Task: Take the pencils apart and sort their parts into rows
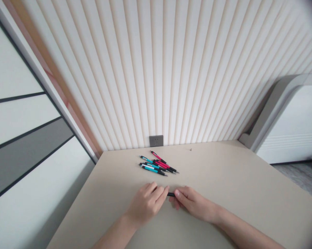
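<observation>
Both my hands are closed on one pen held just above the table's near middle. Only a short black stretch of it shows between the fingers; the rest is hidden. My left hand wraps around its left end, palm down. Thumb and fingers of my right hand pinch the right part. Just beyond the hands lies a loose pile of pens: several blue ones with black grips and several red ones, their tips pointing to the right.
The beige table meets a ribbed white wall with a dark socket. A tiny object lies near the table's back edge. A white panelled cabinet stands at left, a white headboard-like panel at right.
</observation>
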Tool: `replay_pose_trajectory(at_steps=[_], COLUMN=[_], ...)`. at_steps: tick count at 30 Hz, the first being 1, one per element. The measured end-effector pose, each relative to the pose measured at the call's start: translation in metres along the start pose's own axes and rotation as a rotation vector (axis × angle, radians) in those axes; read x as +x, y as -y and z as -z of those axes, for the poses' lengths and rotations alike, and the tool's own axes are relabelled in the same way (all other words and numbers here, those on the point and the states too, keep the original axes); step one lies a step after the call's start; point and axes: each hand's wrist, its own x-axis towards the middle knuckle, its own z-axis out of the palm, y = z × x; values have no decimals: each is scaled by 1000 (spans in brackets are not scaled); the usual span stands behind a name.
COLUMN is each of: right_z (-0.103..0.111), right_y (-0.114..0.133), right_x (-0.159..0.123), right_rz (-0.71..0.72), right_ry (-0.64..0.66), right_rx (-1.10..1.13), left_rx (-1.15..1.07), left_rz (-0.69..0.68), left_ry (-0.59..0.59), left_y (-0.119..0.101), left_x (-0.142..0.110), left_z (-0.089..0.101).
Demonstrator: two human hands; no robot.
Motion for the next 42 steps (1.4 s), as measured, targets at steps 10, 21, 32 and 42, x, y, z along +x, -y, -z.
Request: replay_pose_trajectory(at_steps=[10,21,32,42], right_z=[-2,-4,-5,-12], right_y=[-9,1,-1,-7], right_x=[0,1,-2,-1], right_rz=[174,275,-100,67], right_ry=[-196,-180,64,-184], right_rx=[-570,-628,81,-587], left_rx=[-18,-195,-30,-51], left_rz=[44,241,35,37], left_ry=[162,205,27,173], left_y=[-11,-10,-9,-17], left_x=[-2,-3,7,1], left_z=[-10,-7,5,-9])
